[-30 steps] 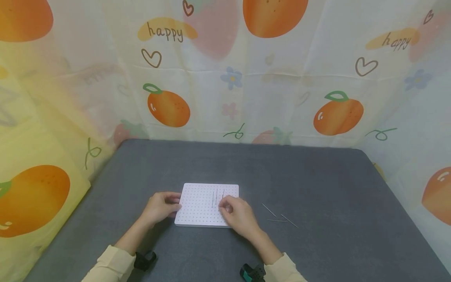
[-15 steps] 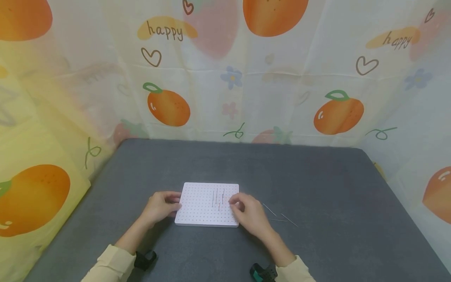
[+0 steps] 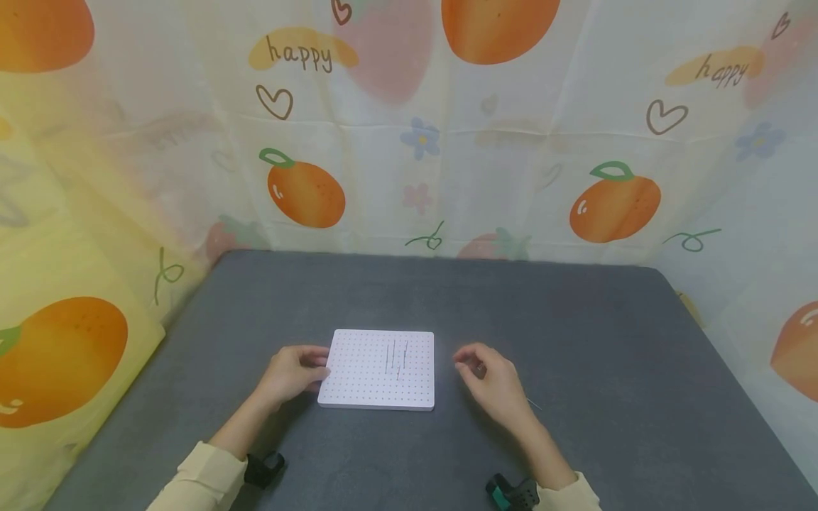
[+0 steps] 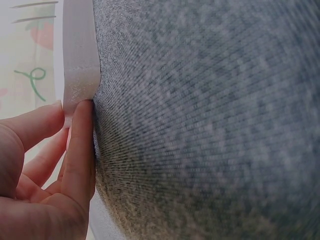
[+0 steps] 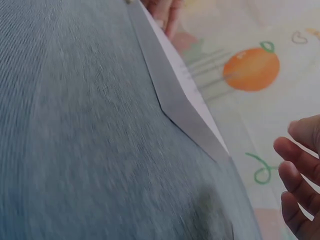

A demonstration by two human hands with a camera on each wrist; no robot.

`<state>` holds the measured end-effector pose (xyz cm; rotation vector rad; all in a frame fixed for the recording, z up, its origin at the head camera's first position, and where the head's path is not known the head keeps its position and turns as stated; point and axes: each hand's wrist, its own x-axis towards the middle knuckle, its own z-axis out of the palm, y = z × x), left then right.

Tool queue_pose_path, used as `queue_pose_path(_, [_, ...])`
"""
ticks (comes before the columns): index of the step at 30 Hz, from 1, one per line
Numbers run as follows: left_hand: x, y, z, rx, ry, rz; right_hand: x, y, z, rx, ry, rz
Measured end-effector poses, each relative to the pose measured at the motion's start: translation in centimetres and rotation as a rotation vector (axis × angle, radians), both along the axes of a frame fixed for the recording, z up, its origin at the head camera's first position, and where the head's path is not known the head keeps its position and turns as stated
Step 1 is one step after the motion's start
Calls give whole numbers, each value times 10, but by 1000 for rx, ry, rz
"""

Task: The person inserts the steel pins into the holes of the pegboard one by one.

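Observation:
A white pegboard (image 3: 358, 383) with rows of small holes lies on the grey table. Several thin metal pins (image 3: 386, 359) stand upright in its right half. My left hand (image 3: 290, 372) holds the board's left edge; the left wrist view shows the thumb and fingers pinching the board's rim (image 4: 80, 60). To the right of the board is my right hand (image 3: 492, 383), apart from it, fingers loosely bent. Nothing shows between those fingers (image 5: 295, 155) in the right wrist view. One loose pin (image 3: 535, 404) peeks out beside the right hand, which covers the area around it.
The grey table (image 3: 549, 305) reaches back to a hanging cloth (image 3: 486, 163) printed with oranges and hearts. Cream sleeves (image 3: 204, 472) and black wrist straps (image 3: 263, 470) sit on both forearms near the front.
My right hand has left the pins on the board and moved right, over where loose pins lay. A shorter upright pin it covered before now shows. The left hand stays put.

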<state>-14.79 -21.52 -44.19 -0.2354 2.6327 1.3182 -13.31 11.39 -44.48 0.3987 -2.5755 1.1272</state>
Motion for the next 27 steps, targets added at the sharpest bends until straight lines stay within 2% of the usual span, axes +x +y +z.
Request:
queue_pose_path(12, [0,0,0,1,9,-1,4,39,4,0,6,-3])
queue_pose_path(20, [0,0,1,23,6,-2,6,60,-5,27,24,-19])
queue_pose_path(27, [0,0,0,24,10,-6,11,76,-11,58,-25,-31])
